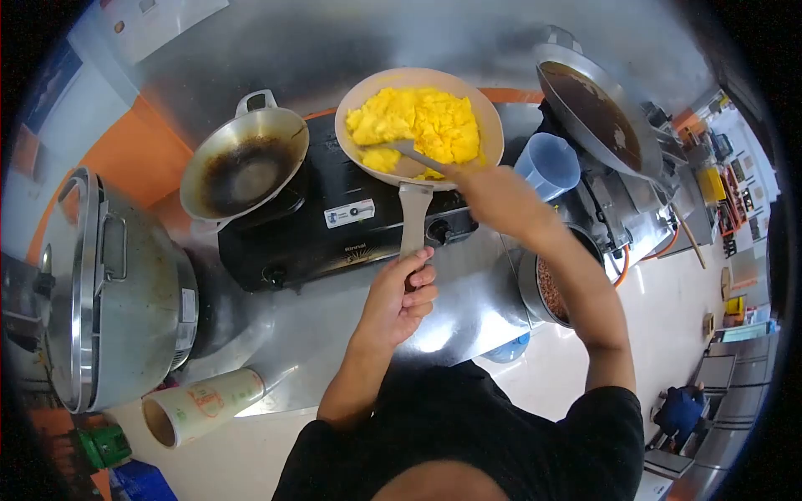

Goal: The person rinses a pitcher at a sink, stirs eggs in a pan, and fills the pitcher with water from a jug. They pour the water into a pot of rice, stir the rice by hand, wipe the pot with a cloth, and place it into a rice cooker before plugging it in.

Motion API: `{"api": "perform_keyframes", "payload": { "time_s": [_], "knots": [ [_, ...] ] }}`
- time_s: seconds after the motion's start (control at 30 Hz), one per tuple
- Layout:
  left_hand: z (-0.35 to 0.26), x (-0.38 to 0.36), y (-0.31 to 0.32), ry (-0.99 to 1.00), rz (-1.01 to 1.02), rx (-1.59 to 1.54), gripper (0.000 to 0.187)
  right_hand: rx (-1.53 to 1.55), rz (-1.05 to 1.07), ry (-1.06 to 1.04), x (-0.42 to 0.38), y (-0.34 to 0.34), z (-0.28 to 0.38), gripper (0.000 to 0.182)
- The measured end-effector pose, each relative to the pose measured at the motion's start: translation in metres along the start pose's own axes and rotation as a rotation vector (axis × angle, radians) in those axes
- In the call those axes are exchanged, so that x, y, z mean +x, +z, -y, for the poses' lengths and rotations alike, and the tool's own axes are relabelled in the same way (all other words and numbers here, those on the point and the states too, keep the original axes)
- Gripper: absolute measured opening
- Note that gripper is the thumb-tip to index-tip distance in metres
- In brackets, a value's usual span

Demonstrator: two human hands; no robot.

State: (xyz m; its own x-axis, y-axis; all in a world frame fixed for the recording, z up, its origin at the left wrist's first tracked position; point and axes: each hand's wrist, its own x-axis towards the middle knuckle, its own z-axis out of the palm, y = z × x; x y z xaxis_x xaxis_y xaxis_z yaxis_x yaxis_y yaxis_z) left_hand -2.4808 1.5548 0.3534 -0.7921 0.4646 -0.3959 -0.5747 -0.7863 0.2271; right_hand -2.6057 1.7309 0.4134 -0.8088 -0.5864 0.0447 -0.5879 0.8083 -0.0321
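My left hand (403, 294) is wrapped round the handle (414, 219) of a light beige frying pan (493, 125). Yellow scrambled eggs (447, 117) lie in soft clumps across most of the pan. My right hand (501, 198) grips a grey spatula (422, 156), whose blade is among the eggs at the near left side of the pan. Under the pan is a black two-burner gas stove (334, 238); its right burner is hidden by the pan.
A browned wok (251, 167) sits on the left burner. Far left stands a large lidded metal pot (138, 292), near a paper cup (205, 407). To the right are a clear plastic jug (549, 167), a wok of dark liquid (589, 108) and a pot (530, 288). Another person (678, 413) is farther off.
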Motion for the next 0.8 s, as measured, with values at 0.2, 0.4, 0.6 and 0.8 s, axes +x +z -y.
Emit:
{"api": "perform_keyframes", "payload": {
  "time_s": [0.2,0.4,0.6,0.8],
  "knots": [
    [0.001,0.001,0.001,-0.004,0.026,-0.033,0.014,-0.093,-0.024,-0.017,-0.039,-0.072,0.006,0.048],
    [0.002,0.0,-0.001,-0.018,0.014,-0.029,0.014,-0.122,-0.074,-0.004,-0.006,-0.006,0.023,0.047],
    [0.001,0.002,-0.002,-0.009,0.053,-0.075,0.014,-0.185,0.107,-0.044,-0.039,-0.1,-0.013,0.042],
    [0.002,0.004,-0.004,-0.024,0.085,-0.078,0.012,-0.187,0.013,-0.065,-0.044,-0.07,-0.016,0.039]
  ]
}}
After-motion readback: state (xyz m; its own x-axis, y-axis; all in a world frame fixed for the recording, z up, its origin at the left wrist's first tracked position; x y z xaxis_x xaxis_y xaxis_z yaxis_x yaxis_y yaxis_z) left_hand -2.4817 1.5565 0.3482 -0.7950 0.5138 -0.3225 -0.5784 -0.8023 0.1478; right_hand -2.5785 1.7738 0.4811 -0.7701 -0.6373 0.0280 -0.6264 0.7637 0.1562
